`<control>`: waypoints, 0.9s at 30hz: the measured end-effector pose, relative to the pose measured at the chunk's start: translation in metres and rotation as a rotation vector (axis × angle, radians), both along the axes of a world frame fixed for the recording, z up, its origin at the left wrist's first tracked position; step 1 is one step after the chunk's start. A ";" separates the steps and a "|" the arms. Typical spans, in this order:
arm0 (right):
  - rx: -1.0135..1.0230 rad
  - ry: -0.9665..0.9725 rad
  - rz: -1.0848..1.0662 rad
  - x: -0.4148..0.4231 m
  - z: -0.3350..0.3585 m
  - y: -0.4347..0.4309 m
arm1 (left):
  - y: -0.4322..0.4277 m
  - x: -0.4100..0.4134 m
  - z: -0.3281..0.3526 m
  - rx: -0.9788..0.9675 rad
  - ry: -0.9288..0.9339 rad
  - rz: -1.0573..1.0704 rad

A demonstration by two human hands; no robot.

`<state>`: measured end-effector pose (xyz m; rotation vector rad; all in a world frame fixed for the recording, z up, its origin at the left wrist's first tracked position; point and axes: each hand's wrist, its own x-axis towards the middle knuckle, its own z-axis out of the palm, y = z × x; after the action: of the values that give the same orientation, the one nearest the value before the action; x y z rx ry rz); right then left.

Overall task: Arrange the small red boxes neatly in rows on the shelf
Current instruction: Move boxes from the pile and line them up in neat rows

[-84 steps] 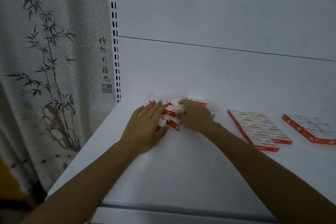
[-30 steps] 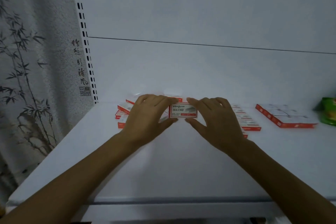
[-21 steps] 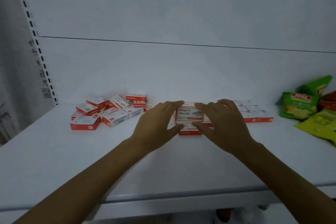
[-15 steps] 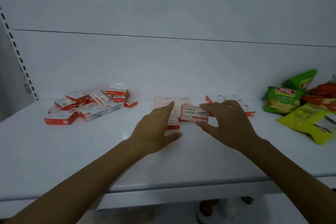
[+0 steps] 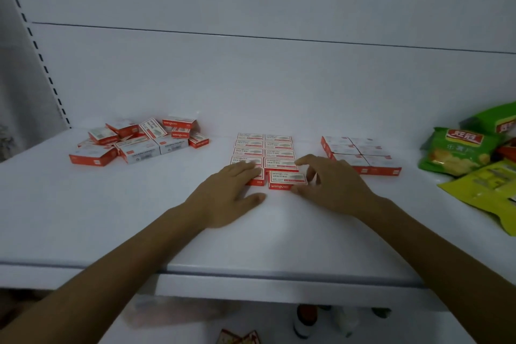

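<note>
Ten small red boxes (image 5: 279, 153) lying gridded at centre, six showing in a block (image 5: 360, 151) further right, roughly ten heaping in a pile (image 5: 139, 145) at left, four snack bags (image 5: 460, 151) sitting far right, two hands, left hand (image 5: 229, 195) and right hand (image 5: 335, 184).

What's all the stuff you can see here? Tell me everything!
shelf: one, white, across the whole view
loose red boxes: about ten, red and white, jumbled pile at the left
middle red boxes: about ten, red and white, two neat columns in the centre
right red boxes: about six, red and white, block right of centre
green bags: two, green, far right
yellow-green bag: one, yellow-green, far right, nearer the front
left hand: one, flat, fingers on the front-left middle box
right hand: one, pinching the front-right box
</note>
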<state>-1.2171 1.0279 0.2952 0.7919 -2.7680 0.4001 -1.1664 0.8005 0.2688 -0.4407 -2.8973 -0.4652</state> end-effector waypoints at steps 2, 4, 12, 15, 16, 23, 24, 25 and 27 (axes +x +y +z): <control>-0.038 0.011 -0.024 -0.005 -0.007 -0.002 | 0.000 0.000 0.000 0.002 -0.004 0.000; -0.107 0.033 -0.050 -0.008 -0.016 -0.007 | -0.001 -0.001 -0.001 -0.005 -0.003 -0.009; -0.123 0.088 -0.197 -0.008 -0.025 -0.009 | -0.003 -0.003 -0.002 -0.045 -0.018 -0.013; -0.090 0.076 -0.182 -0.005 -0.024 -0.010 | -0.001 -0.003 -0.003 -0.051 -0.031 -0.024; -0.078 0.090 -0.172 -0.004 -0.023 -0.010 | -0.001 -0.003 -0.003 -0.052 -0.042 -0.025; 0.046 0.161 -0.126 -0.002 -0.024 -0.011 | -0.003 -0.003 -0.004 -0.024 -0.098 -0.023; 0.048 0.162 -0.124 -0.003 -0.024 -0.012 | -0.003 -0.003 -0.004 -0.027 -0.099 -0.025; 0.049 0.158 -0.121 -0.003 -0.024 -0.012 | -0.003 -0.004 -0.004 -0.027 -0.098 -0.027; 0.041 0.144 -0.117 -0.004 -0.025 -0.012 | -0.002 -0.004 -0.005 -0.023 -0.088 -0.030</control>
<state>-1.2207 1.0162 0.2699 0.6366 -2.6795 0.2541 -1.1708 0.7981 0.2642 -0.4796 -2.9876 -0.4674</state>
